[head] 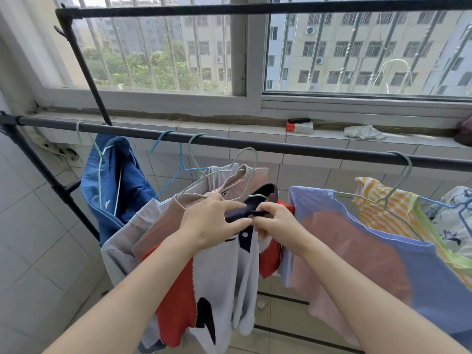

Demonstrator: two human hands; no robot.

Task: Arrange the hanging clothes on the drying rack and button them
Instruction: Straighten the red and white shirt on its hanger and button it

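The left hand [209, 223] and right hand [275, 223] meet at the navy collar [265, 192] of a shirt [224, 277] with white, red and navy panels. Both hands pinch the collar where its two ends come together, fingers curled, thumbs underneath. The fingertips of the two hands almost touch. A white button [245, 235] shows on the navy placket just below them.

The shirt hangs on a pale green hanger [251, 172] near the middle of the dark rail [281, 146]. It is crowded against a pink knit top [163, 221] on its left. Further left hang an empty blue hanger [178, 164] and a blue shirt [115, 190]. To the right of the hands hangs a lilac top with a pink patch [383, 251]. Beyond it are a yellow striped top [378, 200] and a floral garment [454, 226] at the frame's edge.

Behind the rail runs a tiled windowsill [229, 129]. On it lie a red and white box [300, 127] and a crumpled cloth [362, 132], well apart. Above is a barred window [158, 52].
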